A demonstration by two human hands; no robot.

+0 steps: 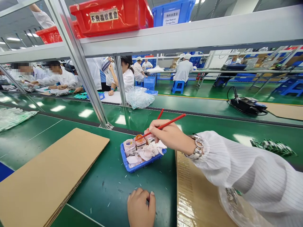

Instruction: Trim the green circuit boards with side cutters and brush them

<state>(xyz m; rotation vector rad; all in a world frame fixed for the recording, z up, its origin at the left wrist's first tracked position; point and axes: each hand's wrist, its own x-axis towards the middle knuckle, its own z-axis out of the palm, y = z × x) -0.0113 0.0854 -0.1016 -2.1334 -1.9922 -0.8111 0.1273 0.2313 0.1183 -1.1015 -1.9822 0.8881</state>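
Was grasping thin red sticks [165, 125] with the right hand [170, 136], at about 4 o'clock from the middle of the view, between thumb and fingers, in the manner of holding a pencil. Had the lower end of the sticks reaching down to a small blue tray [139, 168] at 6 o'clock, just beside an orange ring [139, 137]; could not tell whether touching it or not. Saw inside the tray some rolls of pale tape [129, 147] and crumpled pale pieces [147, 153], perhaps paper or cloth, too unclear to tell exactly.

Had the left hand [141, 208] loosely clenched at the bottom edge, also at 6 o'clock, with fingers folded in and resting on a green workbench [106, 179], near the tray. Could not tell if anything small was hidden inside it.

Wore a silver bracelet [197, 146] on the right wrist and a white striped sleeve [241, 173], lying above a flat piece of cardboard [194, 192] at 5 o'clock. Saw a clear plastic bag [236, 205] at the lower right corner, a larger cardboard sheet [49, 176] at 8 o'clock, and a black machine [246, 105] at 3 o'clock. Saw also a red box [111, 17] at 11 o'clock and a blue box [172, 12] at 1 o'clock, both on a white shelf [189, 34]. Saw co-workers [59, 74] in white clothes at 10 o'clock, working along a farther bench.
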